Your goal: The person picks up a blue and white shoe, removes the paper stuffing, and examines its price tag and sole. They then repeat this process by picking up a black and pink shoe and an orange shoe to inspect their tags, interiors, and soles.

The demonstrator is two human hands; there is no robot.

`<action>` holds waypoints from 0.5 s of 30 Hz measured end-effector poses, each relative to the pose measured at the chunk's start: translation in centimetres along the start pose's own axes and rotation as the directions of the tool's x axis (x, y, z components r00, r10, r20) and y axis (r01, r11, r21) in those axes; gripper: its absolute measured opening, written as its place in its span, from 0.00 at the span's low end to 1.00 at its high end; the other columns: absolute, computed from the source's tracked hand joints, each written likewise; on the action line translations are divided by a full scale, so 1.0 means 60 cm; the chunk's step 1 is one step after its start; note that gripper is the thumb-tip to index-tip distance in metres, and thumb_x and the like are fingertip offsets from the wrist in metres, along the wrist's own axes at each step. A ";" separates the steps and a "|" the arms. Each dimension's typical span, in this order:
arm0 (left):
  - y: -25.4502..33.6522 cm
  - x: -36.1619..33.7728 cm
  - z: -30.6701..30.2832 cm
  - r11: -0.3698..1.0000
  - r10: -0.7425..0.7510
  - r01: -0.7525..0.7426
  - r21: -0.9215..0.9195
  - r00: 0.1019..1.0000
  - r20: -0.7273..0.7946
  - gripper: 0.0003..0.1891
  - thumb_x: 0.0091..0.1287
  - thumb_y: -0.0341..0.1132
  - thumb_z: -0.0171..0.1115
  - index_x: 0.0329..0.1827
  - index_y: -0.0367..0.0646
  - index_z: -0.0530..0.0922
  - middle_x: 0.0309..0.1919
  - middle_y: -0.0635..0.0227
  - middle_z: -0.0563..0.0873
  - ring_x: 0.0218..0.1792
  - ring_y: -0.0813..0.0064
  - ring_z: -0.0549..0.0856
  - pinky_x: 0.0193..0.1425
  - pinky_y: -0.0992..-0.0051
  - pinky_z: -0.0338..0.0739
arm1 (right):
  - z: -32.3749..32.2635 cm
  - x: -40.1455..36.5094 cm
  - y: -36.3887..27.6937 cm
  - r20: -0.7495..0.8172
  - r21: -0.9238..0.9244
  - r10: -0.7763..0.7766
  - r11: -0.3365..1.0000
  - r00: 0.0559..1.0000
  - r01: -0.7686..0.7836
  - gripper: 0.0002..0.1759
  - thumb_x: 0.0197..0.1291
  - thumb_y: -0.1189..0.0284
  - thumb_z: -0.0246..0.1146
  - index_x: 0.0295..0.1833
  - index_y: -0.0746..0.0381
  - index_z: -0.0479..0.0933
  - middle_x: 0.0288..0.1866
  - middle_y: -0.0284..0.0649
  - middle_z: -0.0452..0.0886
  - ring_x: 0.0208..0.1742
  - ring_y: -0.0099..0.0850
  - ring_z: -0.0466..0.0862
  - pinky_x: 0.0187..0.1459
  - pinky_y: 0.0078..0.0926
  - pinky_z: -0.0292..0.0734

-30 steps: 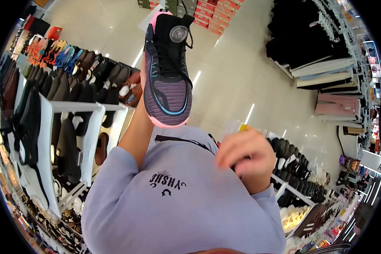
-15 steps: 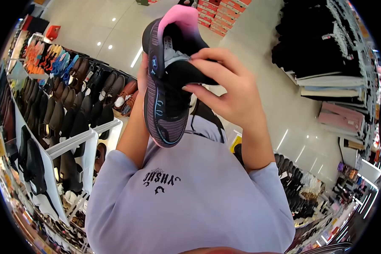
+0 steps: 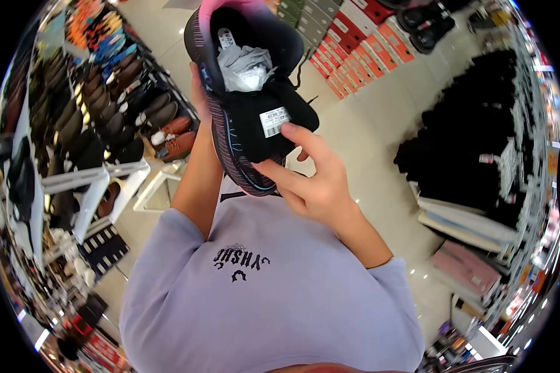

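A dark sneaker (image 3: 233, 133) with a pink heel collar and purple-grey striped sides is held up in front of my chest. My left hand (image 3: 199, 93) grips it from the left side and underneath, most of its fingers hidden behind the shoe. The black tongue (image 3: 246, 112) is folded back toward the toe, baring a white printed label (image 3: 274, 122). My right hand (image 3: 320, 180) holds the tongue down, index fingertip at the label's edge and thumb lower on the tongue. Crumpled white paper (image 3: 246, 67) fills part of the shoe opening. A black lace hangs out on the right.
Racks of dark shoes (image 3: 99, 118) line the left side, with a white shelf frame (image 3: 96, 177) below. Stacked orange and red shoeboxes (image 3: 367, 53) stand on the floor ahead. Black garments (image 3: 460, 124) hang at the right, above folded pink cloth (image 3: 465, 266).
My right hand has moved down and drawn the tongue open, so its label and more of the paper show. The shoe has shifted slightly up. My view has turned, bringing more shoeboxes in.
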State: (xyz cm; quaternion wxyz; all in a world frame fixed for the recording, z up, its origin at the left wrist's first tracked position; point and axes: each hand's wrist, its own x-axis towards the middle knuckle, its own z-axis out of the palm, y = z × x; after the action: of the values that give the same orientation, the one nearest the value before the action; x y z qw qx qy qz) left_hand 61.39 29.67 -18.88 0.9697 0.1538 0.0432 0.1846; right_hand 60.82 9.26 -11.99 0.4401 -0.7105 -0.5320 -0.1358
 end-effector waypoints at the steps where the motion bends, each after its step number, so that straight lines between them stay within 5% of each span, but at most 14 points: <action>1: -0.003 0.000 0.008 0.998 0.035 -0.037 0.060 0.999 0.031 0.41 0.66 0.67 0.45 0.68 0.38 0.65 0.62 0.51 0.74 0.61 0.54 0.75 0.68 0.57 0.68 | -0.003 0.001 0.012 -0.001 0.043 0.005 0.999 1.000 -0.005 0.26 0.34 0.79 0.63 0.44 0.48 0.85 0.58 0.45 0.76 0.35 0.36 0.80 0.35 0.26 0.77; 2: -0.003 -0.001 0.011 0.990 0.061 -0.068 0.124 0.996 0.063 0.41 0.65 0.67 0.45 0.68 0.38 0.64 0.62 0.51 0.74 0.61 0.54 0.75 0.68 0.57 0.67 | -0.007 0.003 0.022 0.015 0.072 -0.010 0.997 1.000 0.009 0.26 0.34 0.79 0.63 0.44 0.48 0.85 0.58 0.45 0.76 0.35 0.36 0.80 0.35 0.26 0.77; 3: -0.002 -0.003 -0.007 0.975 0.061 0.002 -0.222 0.960 0.274 0.42 0.65 0.66 0.47 0.68 0.38 0.64 0.62 0.50 0.74 0.62 0.53 0.74 0.68 0.56 0.67 | -0.012 0.004 0.031 0.033 0.134 -0.013 0.991 0.999 0.008 0.25 0.38 0.80 0.63 0.46 0.51 0.84 0.57 0.46 0.76 0.35 0.36 0.80 0.36 0.26 0.78; 5: 0.004 -0.006 -0.028 0.989 0.093 -0.075 -0.125 0.984 0.149 0.41 0.65 0.66 0.48 0.68 0.37 0.64 0.62 0.50 0.74 0.62 0.53 0.75 0.68 0.56 0.67 | -0.017 0.004 0.045 0.059 0.209 -0.027 0.978 0.998 0.014 0.23 0.41 0.81 0.63 0.48 0.54 0.83 0.56 0.47 0.76 0.36 0.37 0.80 0.37 0.26 0.78; 7: 0.009 -0.013 -0.036 0.992 0.112 -0.110 -0.062 0.993 0.035 0.41 0.63 0.63 0.53 0.68 0.37 0.65 0.62 0.50 0.74 0.62 0.53 0.75 0.69 0.56 0.67 | -0.021 0.001 0.053 0.072 0.611 0.165 0.772 0.984 -0.174 0.17 0.52 0.80 0.61 0.50 0.63 0.78 0.56 0.50 0.77 0.35 0.36 0.80 0.37 0.25 0.78; 11: 0.012 -0.014 -0.046 0.979 0.175 -0.150 -0.135 0.965 0.195 0.41 0.60 0.60 0.60 0.67 0.36 0.66 0.62 0.51 0.74 0.61 0.53 0.75 0.68 0.54 0.67 | -0.043 0.021 0.085 0.071 0.513 0.165 0.840 0.984 -0.178 0.14 0.57 0.77 0.63 0.49 0.68 0.74 0.51 0.49 0.77 0.36 0.34 0.80 0.37 0.25 0.77; 15: -0.010 0.001 -0.036 0.986 0.169 -0.152 -0.075 0.925 0.341 0.39 0.60 0.59 0.61 0.66 0.37 0.68 0.61 0.52 0.75 0.61 0.54 0.76 0.67 0.54 0.68 | -0.046 0.034 0.098 0.093 0.340 0.315 0.882 0.945 -0.327 0.21 0.51 0.75 0.70 0.50 0.66 0.72 0.45 0.45 0.76 0.38 0.32 0.78 0.34 0.26 0.74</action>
State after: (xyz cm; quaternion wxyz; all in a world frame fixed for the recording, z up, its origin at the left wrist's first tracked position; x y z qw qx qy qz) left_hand 61.31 29.79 -21.13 0.9471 0.1641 -0.1451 0.2343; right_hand 67.52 8.17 -11.90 0.5666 -0.7010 -0.4303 0.0487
